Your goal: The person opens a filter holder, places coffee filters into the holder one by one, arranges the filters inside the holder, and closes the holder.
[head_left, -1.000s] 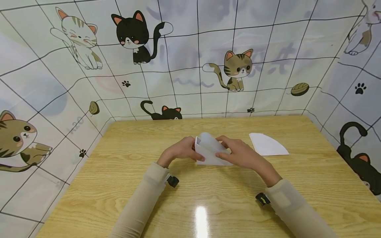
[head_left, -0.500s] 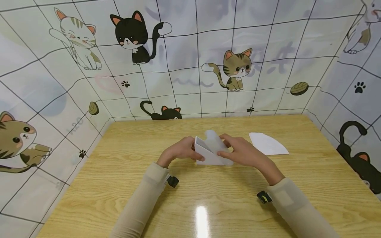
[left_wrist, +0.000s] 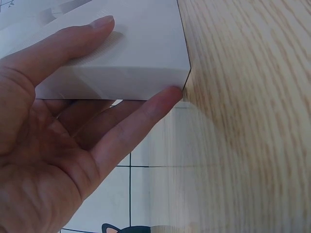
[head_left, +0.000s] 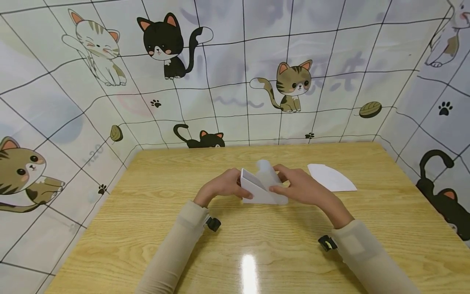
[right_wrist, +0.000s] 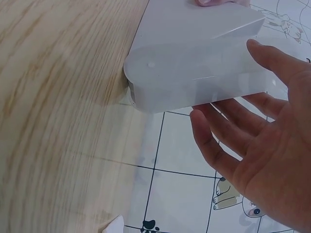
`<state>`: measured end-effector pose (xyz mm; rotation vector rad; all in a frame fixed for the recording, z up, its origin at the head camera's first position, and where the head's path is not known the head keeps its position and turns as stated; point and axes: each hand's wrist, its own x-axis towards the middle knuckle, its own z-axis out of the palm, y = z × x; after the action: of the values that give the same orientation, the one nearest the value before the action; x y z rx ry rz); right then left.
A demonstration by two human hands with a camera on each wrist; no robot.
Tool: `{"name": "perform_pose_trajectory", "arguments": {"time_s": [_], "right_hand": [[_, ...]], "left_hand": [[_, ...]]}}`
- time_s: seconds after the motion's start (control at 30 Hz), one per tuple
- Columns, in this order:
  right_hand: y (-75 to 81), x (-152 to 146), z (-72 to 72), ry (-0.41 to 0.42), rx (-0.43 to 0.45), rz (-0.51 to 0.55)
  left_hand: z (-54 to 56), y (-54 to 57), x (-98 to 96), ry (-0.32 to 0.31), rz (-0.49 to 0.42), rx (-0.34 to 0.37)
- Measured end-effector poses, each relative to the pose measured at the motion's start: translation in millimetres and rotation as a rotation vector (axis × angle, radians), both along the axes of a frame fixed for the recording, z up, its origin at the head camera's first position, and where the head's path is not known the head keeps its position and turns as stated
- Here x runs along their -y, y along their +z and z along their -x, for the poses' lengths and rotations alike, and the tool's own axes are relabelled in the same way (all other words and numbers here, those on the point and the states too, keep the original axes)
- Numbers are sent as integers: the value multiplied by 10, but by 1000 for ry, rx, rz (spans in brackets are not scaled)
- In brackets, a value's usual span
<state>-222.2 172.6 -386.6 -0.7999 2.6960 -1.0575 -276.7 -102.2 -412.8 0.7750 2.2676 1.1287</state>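
A white holder box (head_left: 255, 194) with a sloping open top stands on the table. My left hand (head_left: 225, 184) grips its left end; in the left wrist view the thumb lies on one broad face and a finger (left_wrist: 160, 104) touches the narrow side. A translucent rounded cover (head_left: 269, 176) sits at the box's right end, swung up away from the opening. My right hand (head_left: 301, 185) holds that cover, thumb on the near face and fingers behind it. In the right wrist view the cover (right_wrist: 194, 73) overlaps the box (right_wrist: 189, 24). The box's inside is mostly hidden.
A fan-shaped white piece (head_left: 332, 179), seemingly paper, lies flat behind the right hand. The wood-grain table (head_left: 205, 261) meets a cat-printed wall covering (head_left: 227, 102) at the back and sides.
The translucent cover has swung up and to the right, widening the gap above the box. My right hand has shifted slightly right with it. The left hand and the box stay in place.
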Motion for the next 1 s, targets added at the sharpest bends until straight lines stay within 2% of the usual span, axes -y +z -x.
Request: {"name": "perform_pose_trajectory", "arguments": {"time_s": [0.57,1.0], "right_hand": [[6,-67,30,27,-3,19],[19,-102,39,32,-39,15]], "left_hand": [[10,-12,-6,1,6,-12],[3,-4,-15,19,10,3]]}}
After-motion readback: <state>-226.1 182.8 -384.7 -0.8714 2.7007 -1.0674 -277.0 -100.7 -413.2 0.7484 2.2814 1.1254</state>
